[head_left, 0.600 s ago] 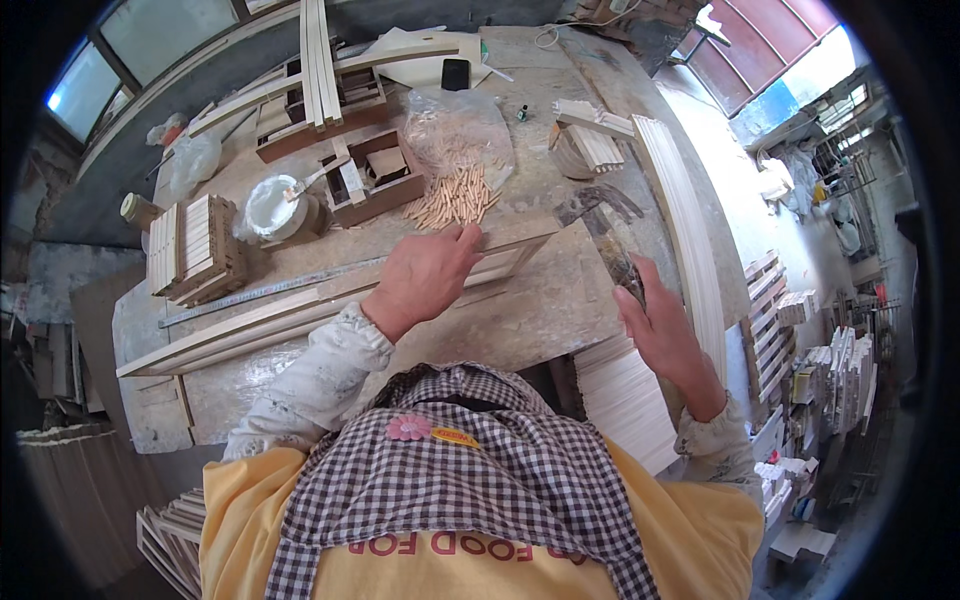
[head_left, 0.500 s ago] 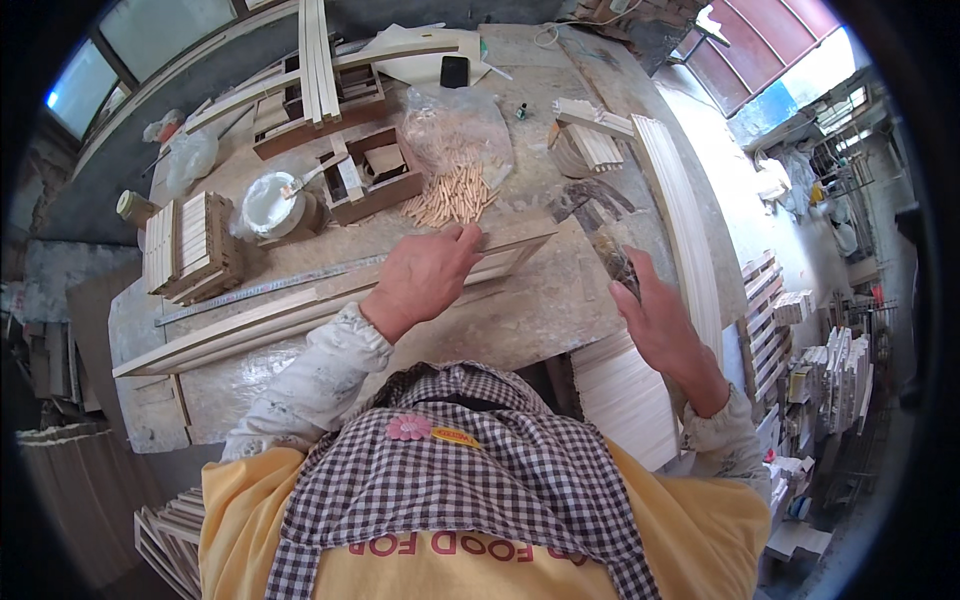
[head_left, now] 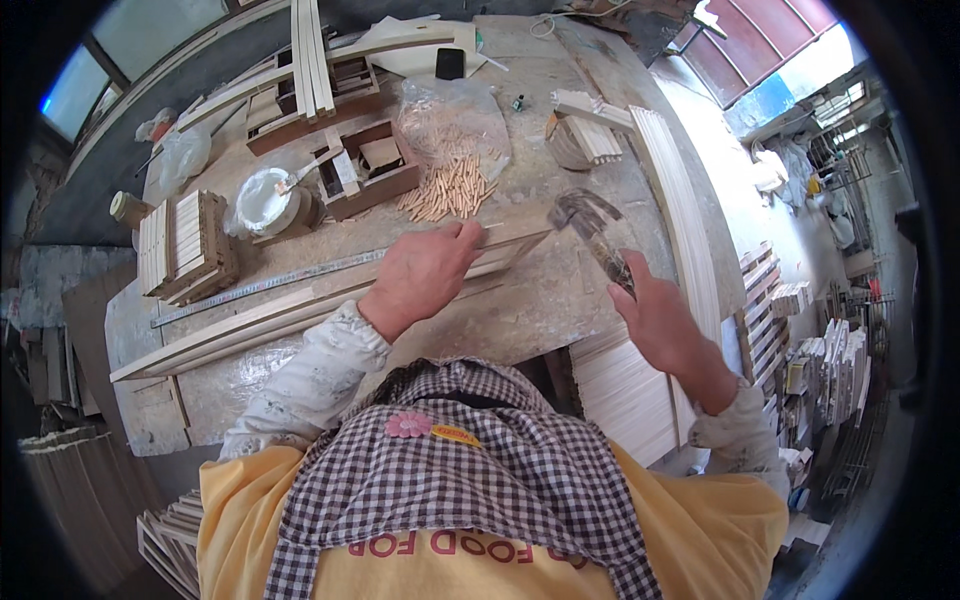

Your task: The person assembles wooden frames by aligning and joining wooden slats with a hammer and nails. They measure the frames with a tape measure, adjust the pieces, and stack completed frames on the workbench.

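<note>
Grips a hammer (head_left: 614, 266) by its handle in the right hand (head_left: 665, 318), wrapping fingers and thumb around it and holding the head up near the right end of a long, narrow wooden frame (head_left: 220, 332). Lays the left hand (head_left: 425, 270), fingers bent, over that frame; cannot tell whether clasped on the wood or only resting there, since mostly hidden beneath the palm. Shows a thin, pale sliver by the left fingertips, too small to identify. Has the frame slanting across the near side of the worktable (head_left: 545, 310), with a measuring tape (head_left: 268, 286) lying just beyond. Past the left hand, has a pile of wooden dowels (head_left: 450, 192) spilling from a clear plastic bag (head_left: 460, 112), beside a brown wooden box (head_left: 388, 193). Farther left, has a tub of white paste (head_left: 266, 203) and stacked wooden pieces (head_left: 185, 245); far right, a row of pale strips (head_left: 685, 225).
</note>
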A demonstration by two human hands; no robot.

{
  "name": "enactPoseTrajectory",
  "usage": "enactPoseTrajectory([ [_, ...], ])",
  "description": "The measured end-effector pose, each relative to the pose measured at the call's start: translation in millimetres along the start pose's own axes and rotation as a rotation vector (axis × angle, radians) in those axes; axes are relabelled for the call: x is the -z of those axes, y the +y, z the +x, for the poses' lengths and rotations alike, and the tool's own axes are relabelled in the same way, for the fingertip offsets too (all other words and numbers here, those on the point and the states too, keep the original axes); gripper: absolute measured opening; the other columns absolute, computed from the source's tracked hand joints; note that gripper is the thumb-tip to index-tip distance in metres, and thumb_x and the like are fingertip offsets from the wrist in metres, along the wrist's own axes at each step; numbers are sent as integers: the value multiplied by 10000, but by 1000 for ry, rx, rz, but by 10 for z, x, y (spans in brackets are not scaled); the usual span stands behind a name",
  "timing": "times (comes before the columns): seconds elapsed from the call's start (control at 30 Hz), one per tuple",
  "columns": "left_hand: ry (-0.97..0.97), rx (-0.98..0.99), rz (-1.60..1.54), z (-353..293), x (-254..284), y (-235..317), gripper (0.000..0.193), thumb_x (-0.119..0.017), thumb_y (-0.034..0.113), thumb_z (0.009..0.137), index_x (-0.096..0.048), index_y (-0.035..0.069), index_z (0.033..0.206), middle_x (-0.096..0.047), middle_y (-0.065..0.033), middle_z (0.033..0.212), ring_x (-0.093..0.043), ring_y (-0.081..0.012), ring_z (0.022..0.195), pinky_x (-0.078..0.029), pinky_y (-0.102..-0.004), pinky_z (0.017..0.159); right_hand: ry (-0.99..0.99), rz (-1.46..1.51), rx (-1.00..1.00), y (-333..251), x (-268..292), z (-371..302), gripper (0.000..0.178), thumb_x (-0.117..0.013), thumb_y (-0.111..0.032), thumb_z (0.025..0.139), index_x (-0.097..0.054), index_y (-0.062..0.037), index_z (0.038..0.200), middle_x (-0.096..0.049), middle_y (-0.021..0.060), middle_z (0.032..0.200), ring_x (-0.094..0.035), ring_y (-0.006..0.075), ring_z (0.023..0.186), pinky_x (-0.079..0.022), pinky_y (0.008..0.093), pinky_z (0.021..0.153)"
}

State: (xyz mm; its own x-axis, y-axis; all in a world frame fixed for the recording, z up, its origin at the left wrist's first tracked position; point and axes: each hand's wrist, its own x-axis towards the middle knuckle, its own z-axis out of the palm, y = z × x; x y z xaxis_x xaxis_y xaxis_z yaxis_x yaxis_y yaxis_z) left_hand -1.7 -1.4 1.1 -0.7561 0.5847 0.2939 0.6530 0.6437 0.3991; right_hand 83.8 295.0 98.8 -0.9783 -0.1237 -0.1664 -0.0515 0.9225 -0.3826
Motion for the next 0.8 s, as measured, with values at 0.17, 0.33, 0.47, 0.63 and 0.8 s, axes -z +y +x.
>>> enactPoseTrajectory([
  [0.17, 10, 16, 34, -48, -49, -31, 200, -595, 233, 978, -478, 77, 1024, -612, -138, 804, -647, -369, 722, -488, -479, 590, 136, 269, -76, -305, 270, -80, 424, -507, -233, 1039, -402, -2, 1378, -645, 286, 815, -646, 475, 748, -495, 513, 691],
  [0.33, 3, -7, 25, -19, -37, 2, 186, -593, 222, 970, -484, 81, 1021, -613, -132, 802, -647, -366, 708, -490, -477, 585, -3, -69, -97, -105, -110, -71, 430, -527, -247, 1033, -411, 4, 1363, -655, 312, 852, -659, 495, 810, -503, 538, 700],
  [0.47, 15, 25, -19, -31, -61, -45, 159, -598, 206, 954, -532, 82, 1030, -629, -129, 820, -657, -367, 714, -499, -486, 590, 44, 108, -103, -231, 131, -39, 384, -520, -256, 1033, -452, -11, 1321, -615, 264, 749, -646, 408, 715, -495, 489, 654],
  [0.63, 91, -22, -4, -227, -44, -101, 179, -616, 137, 841, -571, 71, 1001, -651, -147, 833, -678, -376, 715, -523, -504, 598, 204, 458, -119, -256, -15, -8, 490, -529, -292, 1031, -419, 18, 1394, -545, 47, 661, -516, 129, 546, -423, 325, 486],
  [0.8, 273, 55, 196, -899, 235, -360, 157, -584, 138, 849, -571, 131, 1006, -558, -80, 880, -600, -269, 868, -455, -416, 739, 121, 594, -16, -439, -271, 59, 309, -513, -254, 1073, -450, -32, 1279, -476, -18, 636, -426, 58, 466, -375, 243, 399],
])
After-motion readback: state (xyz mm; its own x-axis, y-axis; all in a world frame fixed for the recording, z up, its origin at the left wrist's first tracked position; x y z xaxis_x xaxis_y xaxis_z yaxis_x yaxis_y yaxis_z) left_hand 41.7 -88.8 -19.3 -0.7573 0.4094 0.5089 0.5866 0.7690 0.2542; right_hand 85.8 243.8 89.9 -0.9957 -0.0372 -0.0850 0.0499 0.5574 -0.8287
